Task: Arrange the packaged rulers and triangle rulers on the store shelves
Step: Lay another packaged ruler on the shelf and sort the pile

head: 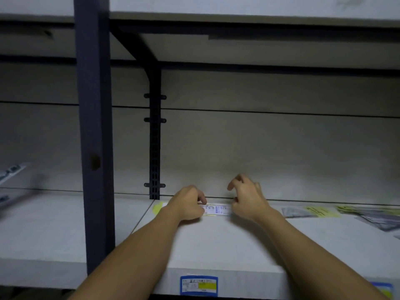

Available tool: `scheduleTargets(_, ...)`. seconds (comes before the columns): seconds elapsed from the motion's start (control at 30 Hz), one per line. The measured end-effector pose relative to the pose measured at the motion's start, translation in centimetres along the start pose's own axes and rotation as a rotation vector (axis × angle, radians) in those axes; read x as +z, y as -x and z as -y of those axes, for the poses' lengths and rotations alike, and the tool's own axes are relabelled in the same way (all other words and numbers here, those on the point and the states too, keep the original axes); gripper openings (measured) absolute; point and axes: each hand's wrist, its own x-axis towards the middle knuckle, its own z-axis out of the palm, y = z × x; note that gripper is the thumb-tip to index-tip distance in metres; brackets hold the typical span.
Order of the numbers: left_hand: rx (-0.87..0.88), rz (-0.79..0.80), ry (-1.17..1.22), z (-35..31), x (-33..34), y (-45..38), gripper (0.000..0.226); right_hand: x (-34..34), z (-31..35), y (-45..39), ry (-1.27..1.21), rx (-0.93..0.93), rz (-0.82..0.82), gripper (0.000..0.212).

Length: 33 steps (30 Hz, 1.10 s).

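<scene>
A packaged ruler [216, 210], clear with a yellow-green header at its left end, lies flat along the back of the white shelf [216, 241]. My left hand [187, 203] rests on its left part, fingers curled and pinching the pack. My right hand [247, 197] hovers over the right end, fingers loosely curled and lifted; its thumb is near the pack, and I cannot tell whether it touches. To the right lie packaged triangle rulers [303, 212] with yellow headers, and another pack [381, 217] further right.
A dark blue upright post [93, 137] stands at the left front, and a slotted bracket [154, 137] runs up the back wall. More packs [10, 172] lie on the neighbouring left shelf. A blue price label [199, 285] sits on the shelf's front edge. Another shelf hangs overhead.
</scene>
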Motion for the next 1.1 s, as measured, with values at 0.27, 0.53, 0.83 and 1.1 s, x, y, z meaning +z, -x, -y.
scheduleTargets(0.27, 0.043, -0.016, 0.05, -1.8, -0.8, -1.1, 0.042, -2.3, -1.7, 1.2, 0.009, 0.049, 0.075, 0.046)
scheduleTargets(0.53, 0.118, 0.043, -0.007, -8.0, 0.5, -4.1, 0.035, -5.3, -5.5, 3.4, 0.068, 0.052, 0.12, 0.038)
scheduleTargets(0.83, 0.161, 0.091, -0.073, -18.1, 5.0, -6.8, 0.029, -8.6, -15.6, 6.9, 0.076, 0.028, 0.165, 0.038)
scheduleTargets(1.1, 0.26, 0.107, -0.128, -25.5, 9.9, -8.5, 0.035, -8.5, -22.3, 8.1, 0.034, -0.018, 0.184, 0.038)
